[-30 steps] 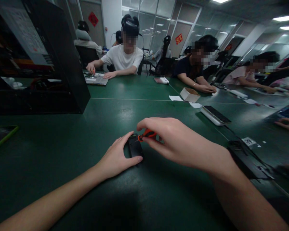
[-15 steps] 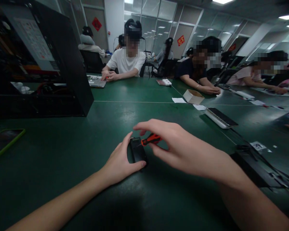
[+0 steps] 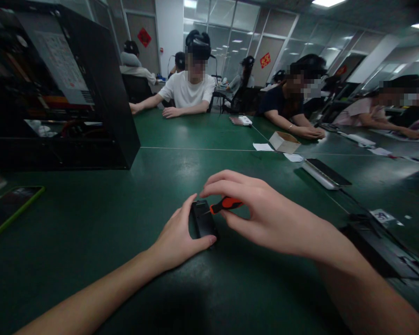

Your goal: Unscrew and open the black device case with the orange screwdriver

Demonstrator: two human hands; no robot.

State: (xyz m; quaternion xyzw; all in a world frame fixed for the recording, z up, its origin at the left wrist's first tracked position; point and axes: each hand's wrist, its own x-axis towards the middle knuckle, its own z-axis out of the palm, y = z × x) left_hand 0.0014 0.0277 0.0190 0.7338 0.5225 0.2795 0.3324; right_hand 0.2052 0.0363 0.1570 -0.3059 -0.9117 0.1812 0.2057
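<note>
A small black rectangular case [image 3: 206,224] lies on the green table. My left hand [image 3: 178,228] grips it from the left, thumb at its near end and forefinger at its far end. In my right hand [image 3: 246,197] is a red and black screwdriver [image 3: 227,204], held between thumb and fingers. Its thin shaft points left, and the tip is at the upper face of the case. Whether the tip sits in a screw is too small to tell.
An open black computer case [image 3: 120,107] stands at the left, with a green-edged phone [image 3: 12,211] in front. On the right are a cardboard box [image 3: 284,142], a dark-topped white device [image 3: 326,174] and a black box with cables [image 3: 373,246]. Several people sit across the table.
The whole view has shifted slightly, so things appear a little further right. Both hands keep their holds on the case and screwdriver. The person opposite in white has moved their hands apart.
</note>
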